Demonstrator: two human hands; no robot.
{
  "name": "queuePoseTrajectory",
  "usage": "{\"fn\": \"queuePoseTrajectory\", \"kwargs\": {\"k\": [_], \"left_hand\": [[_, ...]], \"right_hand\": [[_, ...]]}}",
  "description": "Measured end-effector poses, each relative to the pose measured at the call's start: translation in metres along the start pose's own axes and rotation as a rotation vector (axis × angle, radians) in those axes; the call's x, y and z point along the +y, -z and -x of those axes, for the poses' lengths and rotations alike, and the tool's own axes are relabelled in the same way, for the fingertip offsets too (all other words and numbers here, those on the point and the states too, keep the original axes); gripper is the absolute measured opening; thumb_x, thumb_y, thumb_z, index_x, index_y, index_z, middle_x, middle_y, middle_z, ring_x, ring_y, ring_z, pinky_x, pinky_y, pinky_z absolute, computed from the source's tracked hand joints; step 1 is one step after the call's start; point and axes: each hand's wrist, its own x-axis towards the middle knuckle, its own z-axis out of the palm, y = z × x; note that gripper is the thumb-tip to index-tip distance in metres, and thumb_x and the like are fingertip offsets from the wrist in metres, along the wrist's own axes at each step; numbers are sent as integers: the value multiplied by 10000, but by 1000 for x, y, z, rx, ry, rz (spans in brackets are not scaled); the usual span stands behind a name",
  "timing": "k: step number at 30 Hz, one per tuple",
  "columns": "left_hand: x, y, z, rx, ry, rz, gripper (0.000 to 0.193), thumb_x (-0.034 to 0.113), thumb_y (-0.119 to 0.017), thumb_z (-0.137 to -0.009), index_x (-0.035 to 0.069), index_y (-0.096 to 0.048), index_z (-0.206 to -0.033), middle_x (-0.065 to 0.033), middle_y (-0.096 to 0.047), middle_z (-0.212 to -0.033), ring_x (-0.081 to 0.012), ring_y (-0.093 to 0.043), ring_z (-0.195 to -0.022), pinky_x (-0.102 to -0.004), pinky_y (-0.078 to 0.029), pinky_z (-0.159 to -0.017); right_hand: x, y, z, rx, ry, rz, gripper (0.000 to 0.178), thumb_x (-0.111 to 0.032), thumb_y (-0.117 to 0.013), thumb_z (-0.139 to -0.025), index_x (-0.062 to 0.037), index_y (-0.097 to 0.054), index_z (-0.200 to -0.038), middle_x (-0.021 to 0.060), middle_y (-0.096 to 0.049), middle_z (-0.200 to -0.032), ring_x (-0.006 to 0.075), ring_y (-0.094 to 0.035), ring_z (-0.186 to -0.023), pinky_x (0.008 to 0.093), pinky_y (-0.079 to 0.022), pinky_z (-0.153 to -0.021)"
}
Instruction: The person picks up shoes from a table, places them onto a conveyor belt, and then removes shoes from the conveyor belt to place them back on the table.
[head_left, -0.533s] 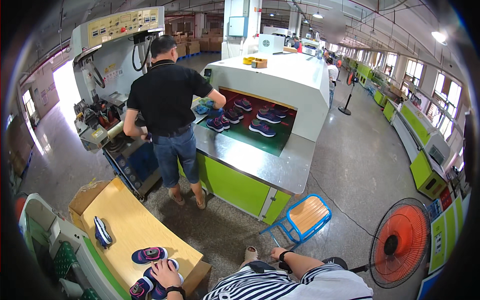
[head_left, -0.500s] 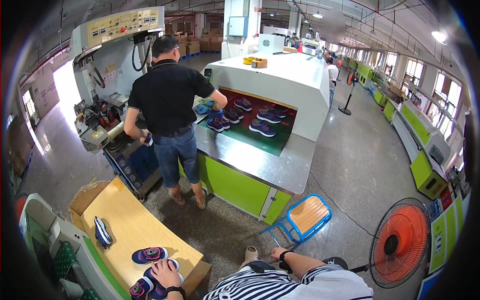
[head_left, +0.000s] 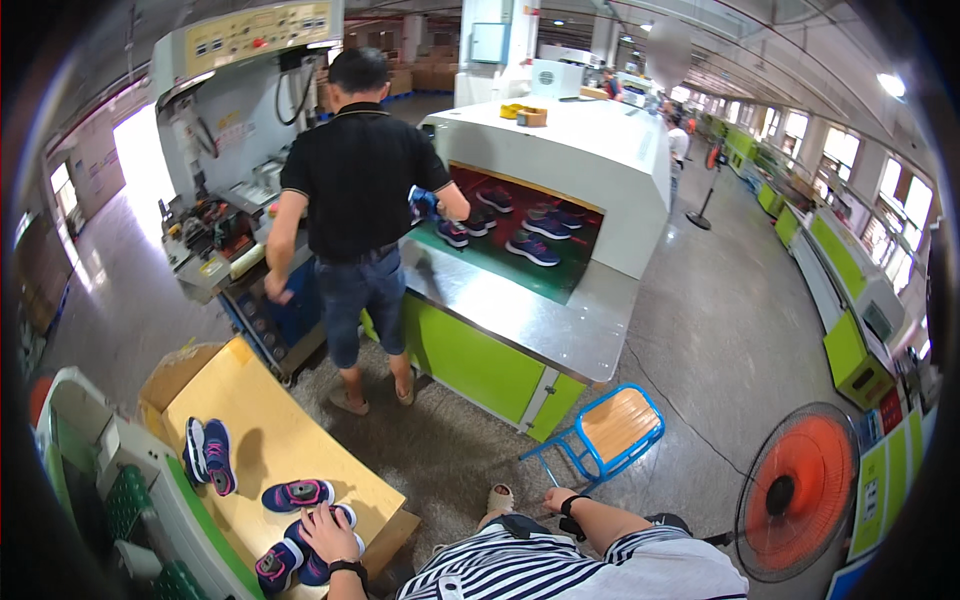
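Observation:
My left hand (head_left: 330, 533) rests with fingers spread on top of a navy sneaker (head_left: 346, 514) on the wooden tabletop (head_left: 345, 455). Around it are a pink-trimmed sneaker (head_left: 298, 495) and another navy sneaker (head_left: 277, 567) by the near edge. Farther along the table, a pair lies side by side: a white-soled sneaker (head_left: 196, 451) tipped on its side and a pink-laced sneaker (head_left: 218, 456). My right hand (head_left: 557, 500) hangs near my knee, nothing visible in it; its fingers are bent out of sight.
A co-worker (head_left: 360, 190) in black stands ahead, a blue sneaker in the raised right hand. Several sneakers lie on the green belt (head_left: 480, 250) in the white tunnel machine (head_left: 580, 150). A blue-framed stool (head_left: 620, 432) and an orange fan (head_left: 797, 493) stand to my right.
A pink-laced sneaker now lies beside the one at the table's far end. The co-worker's left hand has swung down and lost its pale object; the right has lifted a sneaker. My hands stay put.

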Motion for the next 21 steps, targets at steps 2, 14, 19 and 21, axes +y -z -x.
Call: {"fn": "queuePoseTrajectory", "kwargs": {"k": [2,14,19,21], "left_hand": [[1,9,-2,-21,-13,48,339,281,-579,-912,83,-625,-1184,-90,-620,-1225,-338,-429,-1320,-550,-278,-1089],[-8,0,-3,70,-34,-8,312,373,-571,-935,113,-661,-1082,-68,-616,-1232,-306,-435,-1311,-571,-319,-1039],[0,4,-9,47,-13,40,315,371,-572,-935,110,-661,-1087,-75,-615,-1238,-307,-425,-1318,-571,-308,-1050],[0,3,-9,49,-13,24,309,362,-605,-913,118,-663,-1092,-66,-621,-1236,-307,-428,-1317,-560,-313,-1047]], "right_hand": [[15,-11,-15,91,74,40,306,-343,-650,-780,-51,-703,-853,190,-700,-874,340,-673,-881,445,-514,-786],[-1,1,-12,37,75,97,257,-291,-635,-804,-59,-733,-854,175,-722,-864,313,-697,-902,414,-522,-806],[7,21,-80,65,158,59,313,-264,-650,-851,-42,-691,-1067,187,-718,-1005,328,-686,-968,399,-534,-852],[-27,29,-92,90,268,63,325,-245,-666,-864,-33,-666,-1110,179,-718,-1017,294,-696,-962,374,-539,-850]]}}
